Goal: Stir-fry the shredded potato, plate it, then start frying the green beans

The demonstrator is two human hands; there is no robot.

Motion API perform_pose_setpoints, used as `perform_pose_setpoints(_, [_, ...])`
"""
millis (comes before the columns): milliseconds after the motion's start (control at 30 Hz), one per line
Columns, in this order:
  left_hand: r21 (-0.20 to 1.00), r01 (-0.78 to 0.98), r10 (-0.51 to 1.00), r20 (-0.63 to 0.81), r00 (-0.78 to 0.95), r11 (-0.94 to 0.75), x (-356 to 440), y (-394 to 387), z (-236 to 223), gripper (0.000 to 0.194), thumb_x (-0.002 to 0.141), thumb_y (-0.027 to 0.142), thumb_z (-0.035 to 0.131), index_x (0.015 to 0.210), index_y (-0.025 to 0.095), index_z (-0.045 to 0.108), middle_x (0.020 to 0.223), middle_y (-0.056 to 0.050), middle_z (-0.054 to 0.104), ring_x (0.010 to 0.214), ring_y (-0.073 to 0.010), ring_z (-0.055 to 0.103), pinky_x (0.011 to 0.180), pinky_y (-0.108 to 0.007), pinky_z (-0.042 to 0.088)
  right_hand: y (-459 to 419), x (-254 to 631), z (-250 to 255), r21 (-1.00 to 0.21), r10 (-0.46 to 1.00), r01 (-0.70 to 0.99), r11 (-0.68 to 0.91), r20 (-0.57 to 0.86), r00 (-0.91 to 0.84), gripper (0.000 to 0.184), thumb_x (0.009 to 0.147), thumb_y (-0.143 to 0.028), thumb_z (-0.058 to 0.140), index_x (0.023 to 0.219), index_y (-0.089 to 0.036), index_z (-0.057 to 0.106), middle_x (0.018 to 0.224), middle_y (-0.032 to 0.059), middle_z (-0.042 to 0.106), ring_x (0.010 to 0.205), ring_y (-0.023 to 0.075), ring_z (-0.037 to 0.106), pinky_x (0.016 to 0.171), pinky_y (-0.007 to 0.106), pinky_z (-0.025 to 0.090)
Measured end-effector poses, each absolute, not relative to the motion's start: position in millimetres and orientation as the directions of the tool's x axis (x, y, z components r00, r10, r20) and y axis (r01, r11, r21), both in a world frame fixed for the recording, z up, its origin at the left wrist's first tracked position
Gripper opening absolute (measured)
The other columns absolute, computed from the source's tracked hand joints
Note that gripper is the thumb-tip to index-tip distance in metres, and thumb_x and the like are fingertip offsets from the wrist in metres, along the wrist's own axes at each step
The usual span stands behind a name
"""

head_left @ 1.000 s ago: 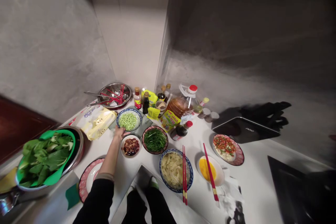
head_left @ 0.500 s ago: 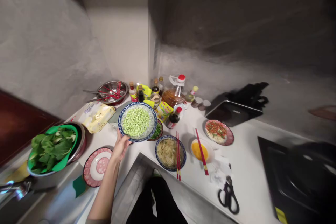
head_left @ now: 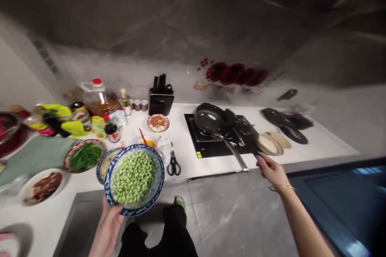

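Observation:
My left hand (head_left: 109, 221) grips the near rim of a blue-and-white bowl of green beans (head_left: 134, 178) and holds it in the air over the counter's front edge. My right hand (head_left: 270, 167) reaches out to the right with its fingers loosely apart, near the counter's edge and just short of the long handle (head_left: 234, 153) of a black frying pan (head_left: 210, 118) that sits on a black hob (head_left: 220, 139). It holds nothing.
On the white counter (head_left: 187, 156) are a plate of chopped greens (head_left: 85, 156), a dish of brown meat (head_left: 45, 181), scissors (head_left: 173, 164), an egg bowl (head_left: 149, 142), a large oil bottle (head_left: 98, 98), a knife block (head_left: 161, 97) and pale flat rounds (head_left: 269, 143) right of the hob.
The view has swung right toward the hob. My left hand lifted the bean bowl off the counter and carried it right and nearer. My right hand has come into view by the pan handle.

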State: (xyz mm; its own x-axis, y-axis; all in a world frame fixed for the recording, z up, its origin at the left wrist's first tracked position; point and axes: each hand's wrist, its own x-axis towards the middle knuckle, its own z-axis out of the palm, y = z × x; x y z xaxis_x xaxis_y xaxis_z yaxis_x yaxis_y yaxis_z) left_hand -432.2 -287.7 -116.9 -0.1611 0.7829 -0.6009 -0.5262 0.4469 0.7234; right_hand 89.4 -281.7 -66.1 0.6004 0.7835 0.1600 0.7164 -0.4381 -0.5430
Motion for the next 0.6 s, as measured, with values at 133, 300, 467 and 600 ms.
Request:
perform_pose_setpoints(133, [0.710,-0.565,0.797,-0.587,-0.146,0.420,-342.7,-301.1,-129.9,0.072,0.059,0.030,0.070,0.126,0.038,0.044,0.126,0.002,0.056,0.124,-0.0267,0.044,0.104,-0.042,0.036,-242.6,147.3,-68.6,-0.216,0.891,0.888,-0.405,0.124,0.436,0.045,0.083,-0.030,0.044,0.119,-0.009,0.060,0.082,0.0126,0.071,0.073,0.0212,0.066,0.064,0.029,0.049])
perform_pose_setpoints(300, [0.667,-0.633,0.766,-0.618,-0.177,0.393,-232.7,-320.4,-153.4,0.075,0.055,0.031,0.073,0.125,0.038,0.045,0.124,0.002,0.058,0.124,-0.0295,0.044,0.102,-0.043,0.039,-171.5,203.2,-68.1,0.080,0.975,0.972,-0.220,0.062,0.216,0.044,0.092,-0.029,0.035,0.127,-0.013,0.054,0.099,0.0161,0.067,0.079,0.0195,0.065,0.065,0.026,0.044])
perform_pose_setpoints(467, [0.614,-0.708,0.725,-0.655,-0.211,0.349,-153.3,-343.1,-162.6,0.083,0.050,0.029,0.075,0.126,0.039,0.043,0.121,0.001,0.061,0.118,-0.0322,0.051,0.094,-0.043,0.046,-125.3,241.4,-63.1,0.115,0.997,0.990,-0.079,0.002,0.079,0.044,0.093,-0.028,0.031,0.127,-0.011,0.054,0.098,0.0177,0.065,0.076,0.0185,0.064,0.063,0.026,0.042])
perform_pose_setpoints(600, [0.590,-0.729,0.702,-0.679,-0.216,0.346,-120.9,-356.1,-161.7,0.083,0.051,0.030,0.075,0.127,0.039,0.042,0.114,0.000,0.065,0.112,-0.0316,0.056,0.092,-0.043,0.048,-122.3,258.8,-58.9,0.117,0.997,0.993,-0.027,-0.068,0.035,0.041,0.093,-0.024,0.034,0.124,-0.012,0.056,0.099,0.0161,0.066,0.081,0.0173,0.063,0.068,0.025,0.043])
